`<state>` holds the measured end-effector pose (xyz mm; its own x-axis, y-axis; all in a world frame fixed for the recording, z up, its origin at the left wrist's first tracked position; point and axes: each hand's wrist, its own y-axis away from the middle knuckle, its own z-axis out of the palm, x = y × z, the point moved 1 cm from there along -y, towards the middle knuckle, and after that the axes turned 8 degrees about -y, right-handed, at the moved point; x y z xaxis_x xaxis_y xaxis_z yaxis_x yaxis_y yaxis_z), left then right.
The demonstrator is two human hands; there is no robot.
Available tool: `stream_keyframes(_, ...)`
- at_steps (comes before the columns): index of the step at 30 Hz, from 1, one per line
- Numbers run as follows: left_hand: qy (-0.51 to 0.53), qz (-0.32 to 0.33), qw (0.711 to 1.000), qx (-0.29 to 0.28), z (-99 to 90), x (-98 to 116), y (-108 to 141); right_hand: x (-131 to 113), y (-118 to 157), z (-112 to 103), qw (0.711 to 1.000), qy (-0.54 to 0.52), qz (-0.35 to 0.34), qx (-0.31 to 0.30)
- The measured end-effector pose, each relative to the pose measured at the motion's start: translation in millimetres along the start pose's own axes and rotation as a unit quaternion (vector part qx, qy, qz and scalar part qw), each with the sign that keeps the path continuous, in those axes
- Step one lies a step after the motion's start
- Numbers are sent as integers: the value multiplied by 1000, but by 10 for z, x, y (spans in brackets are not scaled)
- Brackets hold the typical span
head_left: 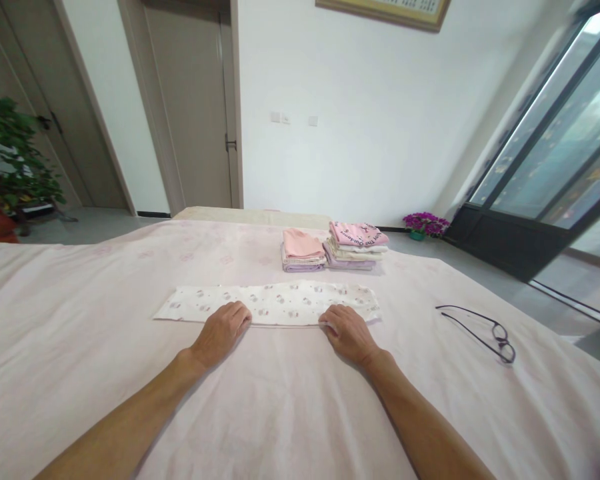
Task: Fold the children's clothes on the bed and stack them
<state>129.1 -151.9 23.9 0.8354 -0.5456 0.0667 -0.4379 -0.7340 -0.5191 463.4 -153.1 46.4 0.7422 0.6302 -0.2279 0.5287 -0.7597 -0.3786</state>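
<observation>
A long, narrow folded white cloth with a small printed pattern (pixel 285 303) lies flat across the pink bedspread (pixel 280 413). My left hand (pixel 225 330) is at its near edge, left of the middle, with the fingers curled closed on the fabric. Farther right on the same edge, my right hand (pixel 347 331) pinches the cloth between thumb and curled fingers. Part of the fabric under both hands is hidden.
Beyond the cloth stand two stacks of folded clothes, one topped with plain pink (pixel 303 245), the other with printed pink (pixel 357 234). Black-framed glasses (pixel 500 340) lie at the right. A potted purple plant (pixel 425 225) stands past the far edge.
</observation>
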Motion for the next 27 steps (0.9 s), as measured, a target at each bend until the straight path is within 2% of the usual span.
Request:
stream_keyframes(4,0,14,1000,-10,11,-4,-1,127,68,-60,999,30,18,1)
stream_keyframes(15,-2,26,999,-19,-19,10,-14,489,215,-236,982,113,151,13)
stream_keyframes(20,-12,27,999,-25,-16,9,-17,615,243,-248,971,123,199,51)
stream_keyframes(23,-15,29,999,-25,-10,1,-17,690,261,-245,965,134,212,79)
stream_keyframes(27,-18,29,999,-26,0,-7,-16,748,292,-229,966,131,212,67)
